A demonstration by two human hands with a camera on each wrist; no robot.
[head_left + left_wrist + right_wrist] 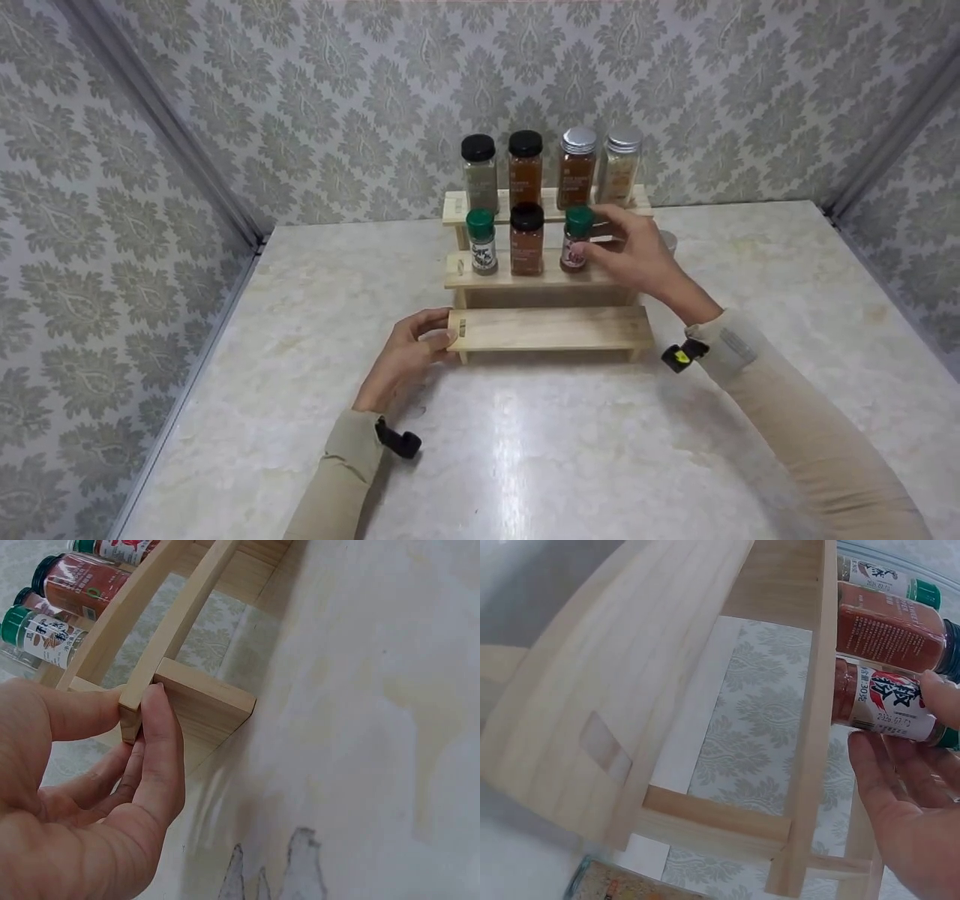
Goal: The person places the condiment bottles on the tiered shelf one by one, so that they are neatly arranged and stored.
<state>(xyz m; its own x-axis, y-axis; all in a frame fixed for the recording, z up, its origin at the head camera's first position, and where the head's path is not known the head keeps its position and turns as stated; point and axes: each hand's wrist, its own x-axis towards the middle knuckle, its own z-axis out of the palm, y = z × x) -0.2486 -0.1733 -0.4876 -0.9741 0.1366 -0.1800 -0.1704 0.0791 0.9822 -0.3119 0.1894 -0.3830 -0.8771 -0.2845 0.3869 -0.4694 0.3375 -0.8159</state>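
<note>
A tiered wooden spice rack (pixel 551 328) stands against the back wall. My left hand (pixel 409 349) grips the left end of its lowest step, thumb and fingers around the board's edge (pixel 129 709). On the middle step, my right hand (pixel 637 251) pinches a small green-capped spice jar (pixel 576 238); its red powder and printed label show in the right wrist view, where the jar (pixel 877 701) is upright against the step. Left of it on that step are a black-capped jar of reddish powder (pixel 526 244) and another small green-capped jar (pixel 482 244).
Along the top step stand two black-capped jars, one greenish (pixel 481 176) and one orange-red (pixel 525 172), then two silver-capped jars (pixel 577 169). Beside the rack's right end, partly hidden by my right hand, is another jar (pixel 622 883). Patterned walls (pixel 360 112) enclose the marbled table (pixel 315 285).
</note>
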